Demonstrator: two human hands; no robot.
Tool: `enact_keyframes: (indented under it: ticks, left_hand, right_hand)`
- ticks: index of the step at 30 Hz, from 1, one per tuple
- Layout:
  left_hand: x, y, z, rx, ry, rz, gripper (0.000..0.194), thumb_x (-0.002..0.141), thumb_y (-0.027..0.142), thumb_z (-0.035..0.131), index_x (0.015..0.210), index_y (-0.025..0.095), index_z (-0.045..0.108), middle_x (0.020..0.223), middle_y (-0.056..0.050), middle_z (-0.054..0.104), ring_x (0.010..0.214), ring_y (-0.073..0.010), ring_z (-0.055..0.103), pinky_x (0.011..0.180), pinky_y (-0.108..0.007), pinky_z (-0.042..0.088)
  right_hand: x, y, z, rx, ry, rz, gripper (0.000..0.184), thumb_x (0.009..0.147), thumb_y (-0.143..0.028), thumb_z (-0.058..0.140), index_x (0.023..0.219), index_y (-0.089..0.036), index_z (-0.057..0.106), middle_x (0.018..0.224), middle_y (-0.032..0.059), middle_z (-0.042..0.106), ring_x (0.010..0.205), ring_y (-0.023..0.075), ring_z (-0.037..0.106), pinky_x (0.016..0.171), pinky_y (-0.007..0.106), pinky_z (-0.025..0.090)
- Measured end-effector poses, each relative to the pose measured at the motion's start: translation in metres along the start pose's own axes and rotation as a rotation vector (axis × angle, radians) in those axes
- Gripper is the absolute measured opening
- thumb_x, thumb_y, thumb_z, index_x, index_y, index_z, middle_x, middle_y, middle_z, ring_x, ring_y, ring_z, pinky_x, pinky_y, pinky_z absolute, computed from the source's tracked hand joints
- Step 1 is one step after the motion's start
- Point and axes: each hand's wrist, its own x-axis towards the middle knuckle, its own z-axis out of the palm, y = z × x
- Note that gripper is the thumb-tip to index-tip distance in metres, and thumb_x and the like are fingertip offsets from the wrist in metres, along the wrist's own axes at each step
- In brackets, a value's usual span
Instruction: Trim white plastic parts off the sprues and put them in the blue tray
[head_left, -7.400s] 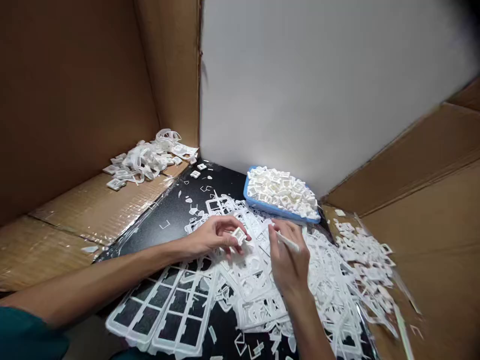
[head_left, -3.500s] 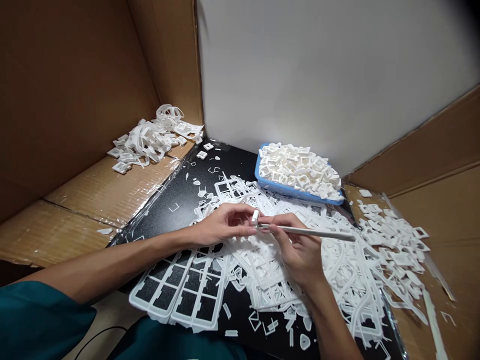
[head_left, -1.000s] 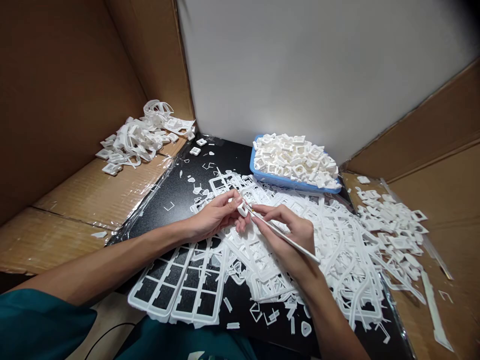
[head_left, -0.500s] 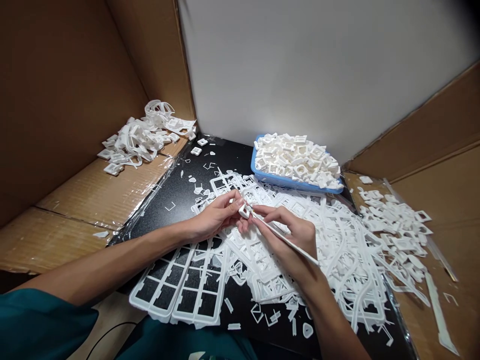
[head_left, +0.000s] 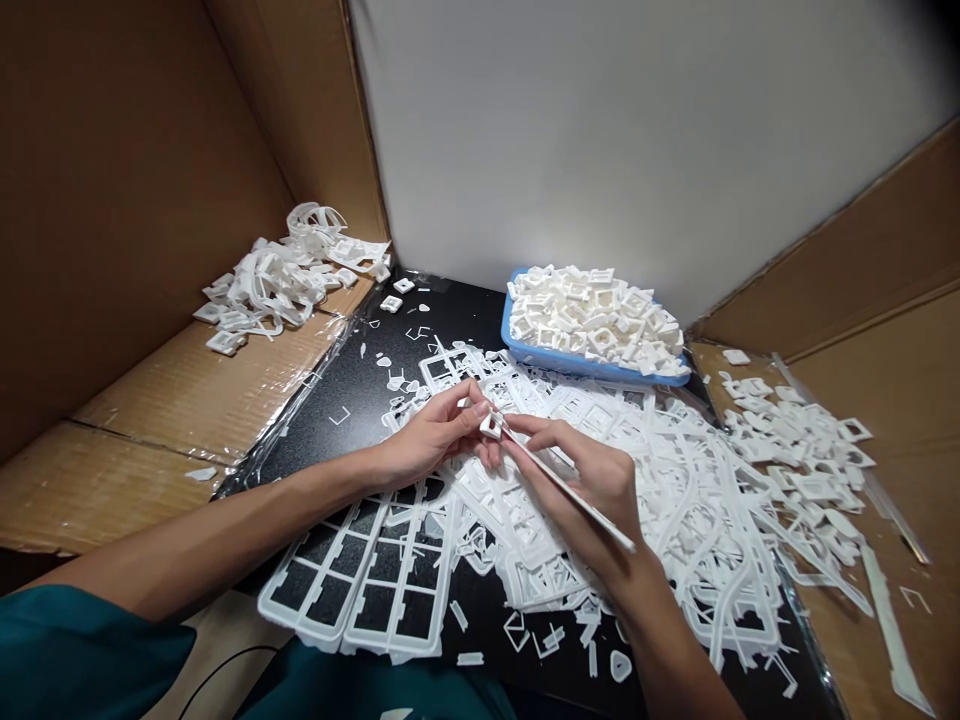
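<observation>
My left hand (head_left: 448, 428) pinches a small white square plastic frame (head_left: 491, 426) between thumb and fingers. A thin white stick-like tool (head_left: 577, 497) lies along my right hand (head_left: 581, 475), whose fingers are closed on it like a pen. The tool's tip meets the little frame at its right side; the exact contact is hidden by the fingertips. Under both hands spreads a heap of white plastic scraps and frames (head_left: 667, 500). White grid-like frames (head_left: 322, 580) with square openings lie below my left forearm.
Behind the heap stands a blue tray (head_left: 592, 370) piled with small white frames (head_left: 592, 310). More white parts (head_left: 270, 280) lie on cardboard at left, others (head_left: 802, 440) at right. Cardboard walls (head_left: 112, 150) and a pale panel (head_left: 600, 130) enclose the black table (head_left: 330, 405).
The small frame has turned slightly and moved a little right in my left fingers. My right hand and tool have shifted slightly; the grips are unchanged.
</observation>
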Motion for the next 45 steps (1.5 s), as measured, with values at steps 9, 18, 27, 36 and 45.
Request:
enact_keyframes:
  ticks: [9, 18, 27, 36, 45]
  left_hand:
    - [-0.001, 0.0, 0.001, 0.006, 0.022, -0.005, 0.028, 0.106, 0.038, 0.069, 0.095, 0.02, 0.051, 0.088, -0.004, 0.077, 0.076, -0.015, 0.078, 0.077, -0.027, 0.061]
    - [-0.001, 0.0, 0.0, 0.024, 0.026, -0.01, 0.027, 0.106, 0.037, 0.068, 0.096, 0.02, 0.051, 0.084, -0.003, 0.076, 0.079, -0.015, 0.078, 0.08, -0.026, 0.062]
    - [0.0, -0.005, 0.001, 0.057, 0.049, 0.03, 0.028, 0.104, 0.038, 0.072, 0.095, 0.019, 0.053, 0.083, 0.0, 0.072, 0.076, -0.0136, 0.076, 0.079, -0.027, 0.064]
    - [-0.001, 0.002, 0.007, -0.008, 0.135, 0.021, 0.034, 0.097, 0.04, 0.081, 0.091, 0.02, 0.054, 0.079, 0.001, 0.07, 0.072, -0.0114, 0.072, 0.072, -0.021, 0.06]
    - [0.0, 0.002, 0.006, -0.034, 0.158, 0.008, 0.032, 0.094, 0.042, 0.084, 0.103, 0.018, 0.065, 0.087, -0.002, 0.072, 0.078, -0.0111, 0.071, 0.077, -0.02, 0.059]
  right_hand:
    - [0.001, -0.005, 0.003, -0.012, 0.03, 0.002, 0.01, 0.102, -0.02, 0.07, 0.098, -0.024, 0.078, 0.11, 0.005, 0.083, 0.095, 0.0203, 0.082, 0.084, 0.035, 0.067]
    - [0.002, 0.001, 0.002, -0.07, -0.022, -0.114, 0.013, 0.104, -0.019, 0.068, 0.113, -0.021, 0.077, 0.112, 0.0056, 0.084, 0.094, 0.0191, 0.082, 0.082, 0.032, 0.069]
    - [0.006, 0.005, 0.013, -0.339, -0.04, -0.404, 0.013, 0.105, -0.008, 0.063, 0.117, -0.012, 0.067, 0.125, 0.0174, 0.08, 0.11, 0.0227, 0.081, 0.094, 0.033, 0.066]
    - [0.004, 0.013, 0.02, -0.432, -0.105, -0.401, 0.011, 0.107, -0.009, 0.059, 0.114, -0.015, 0.066, 0.135, 0.0174, 0.076, 0.122, 0.0248, 0.076, 0.101, 0.038, 0.066]
    - [0.005, 0.007, 0.018, -0.651, -0.074, -0.511, 0.008, 0.103, -0.008, 0.065, 0.1, -0.012, 0.07, 0.132, 0.0224, 0.076, 0.124, 0.0311, 0.076, 0.102, 0.042, 0.067]
